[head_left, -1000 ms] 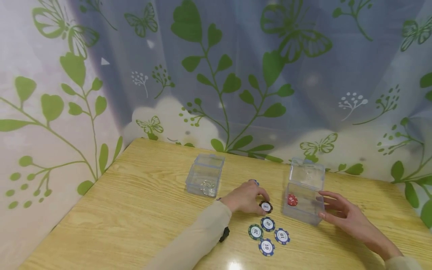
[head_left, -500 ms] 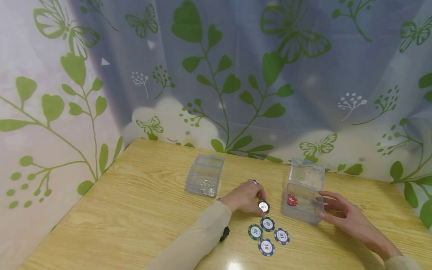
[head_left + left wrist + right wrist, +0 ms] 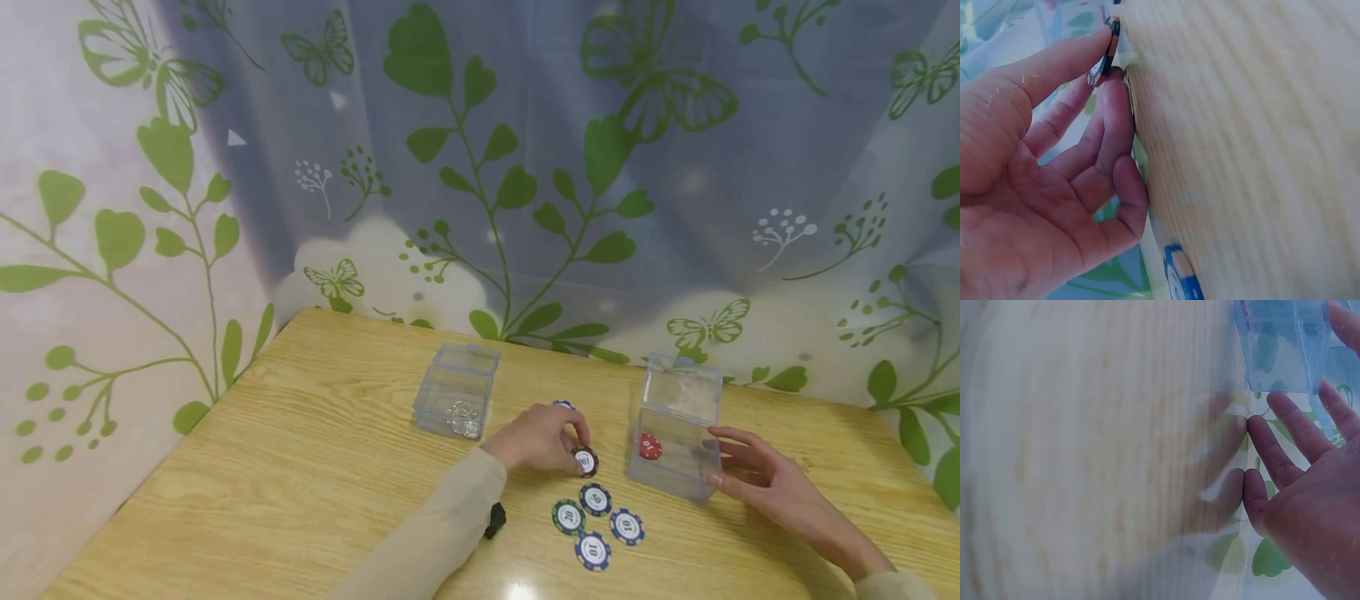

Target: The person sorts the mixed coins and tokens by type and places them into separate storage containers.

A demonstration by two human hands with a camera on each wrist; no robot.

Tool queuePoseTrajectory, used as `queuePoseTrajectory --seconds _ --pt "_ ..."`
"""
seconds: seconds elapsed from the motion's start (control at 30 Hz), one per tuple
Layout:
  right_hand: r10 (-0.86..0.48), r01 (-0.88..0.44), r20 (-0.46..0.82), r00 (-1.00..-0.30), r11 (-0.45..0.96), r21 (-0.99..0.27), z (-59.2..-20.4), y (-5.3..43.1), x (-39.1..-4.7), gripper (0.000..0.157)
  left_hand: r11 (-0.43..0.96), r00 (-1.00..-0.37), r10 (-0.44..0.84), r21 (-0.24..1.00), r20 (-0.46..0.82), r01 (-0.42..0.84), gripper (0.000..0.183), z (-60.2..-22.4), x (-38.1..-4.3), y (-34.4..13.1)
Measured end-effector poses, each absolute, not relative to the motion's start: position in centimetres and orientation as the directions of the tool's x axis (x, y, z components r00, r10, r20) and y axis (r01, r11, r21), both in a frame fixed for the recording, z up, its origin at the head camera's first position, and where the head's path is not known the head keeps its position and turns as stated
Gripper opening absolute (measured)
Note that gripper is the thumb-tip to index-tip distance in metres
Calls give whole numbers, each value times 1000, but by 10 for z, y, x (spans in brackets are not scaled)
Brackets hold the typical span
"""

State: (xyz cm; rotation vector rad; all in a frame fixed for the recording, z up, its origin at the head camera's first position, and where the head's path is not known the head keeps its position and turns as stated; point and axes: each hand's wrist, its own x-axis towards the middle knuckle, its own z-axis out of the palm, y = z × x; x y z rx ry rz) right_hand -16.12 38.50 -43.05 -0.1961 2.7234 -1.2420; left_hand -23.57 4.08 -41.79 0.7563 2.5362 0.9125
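Observation:
In the head view my left hand [image 3: 538,437] pinches a dark poker chip [image 3: 585,462] marked 100. The left wrist view has this chip [image 3: 1105,59] tilted on edge between thumb and fingertips, close to the tabletop. My right hand [image 3: 776,483] rests its fingertips against the right side of a clear plastic box [image 3: 671,482], fingers spread and fairly straight. That box's hinged lid is raised, and a red chip [image 3: 650,447] lies inside. Just in front of the left hand lie a blue 50 chip [image 3: 596,499], a green 20 chip [image 3: 568,517] and two blue 10 chips [image 3: 627,527].
A second clear box [image 3: 453,392] with its lid up stands to the left, holding several transparent discs. Behind the left hand a blue chip [image 3: 564,405] is partly hidden. A patterned curtain [image 3: 480,167] hangs behind the wooden table [image 3: 262,467].
The left hand has drawn the 100 chip slightly left and tipped it up, its fingers closing around it. My right hand stays at the box.

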Motion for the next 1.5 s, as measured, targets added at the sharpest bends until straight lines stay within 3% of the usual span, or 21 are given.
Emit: queuePoseTrajectory --seconds 0.4,1.0,1.5 --pt "-179 -60 -74 -981 643 -764 -430 386 -162 67 537 -819 562 803 -112 258 14 -421 -241 28" --pt "-174 -41 -95 -980 645 -763 -433 387 -161 67 281 -857 507 958 -93 62 17 -420 -243 22" --pt "-180 -54 -84 -980 649 -758 -432 386 -162 66 88 -882 467 996 -67 -29 23 -414 -241 38"
